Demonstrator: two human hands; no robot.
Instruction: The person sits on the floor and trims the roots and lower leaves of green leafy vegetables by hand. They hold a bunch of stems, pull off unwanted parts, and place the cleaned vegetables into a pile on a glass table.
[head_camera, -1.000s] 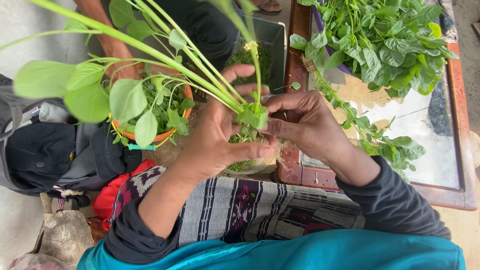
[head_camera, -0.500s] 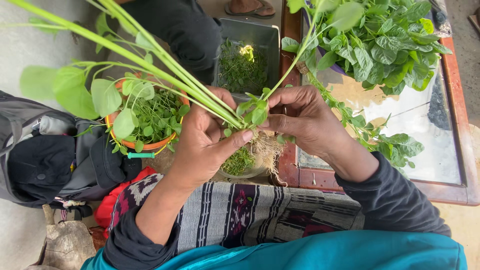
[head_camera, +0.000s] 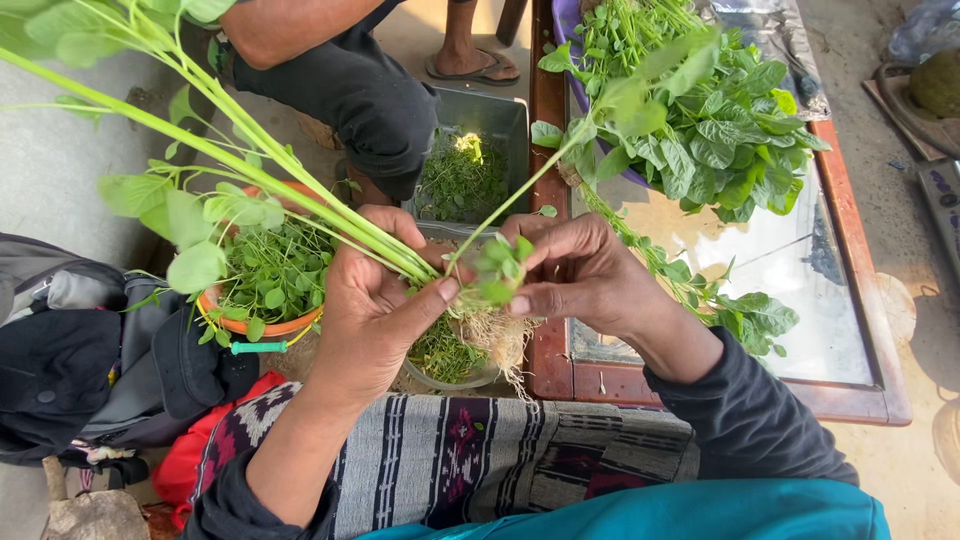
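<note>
Head view: the left hand sits at centre frame, fingers curled closed around a bundle of long pale-green leafy stems. The bundle's long axis runs from the fist diagonally up toward the upper left corner, leaves fanning out along it; the pale stringy roots hang just below and right of the fist.

The right hand lies immediately right of the left, touching it or nearly so. Its thumb and forefinger are pinched on a small cluster of green leaves at the root end of the bundle, the other fingers loosely bent. A single thin green stem rises from that pinch toward the upper right. So the stems lie up-left of the left fingers, while the right hand is the nearer one to the root end.

Below the hands sits a round bowl of plucked greens; left of it an orange bowl of small leaves. A heap of broad-leaved greens lies on a glass-topped wooden table, upper right. Another person's dark-trousered leg shows at top.
</note>
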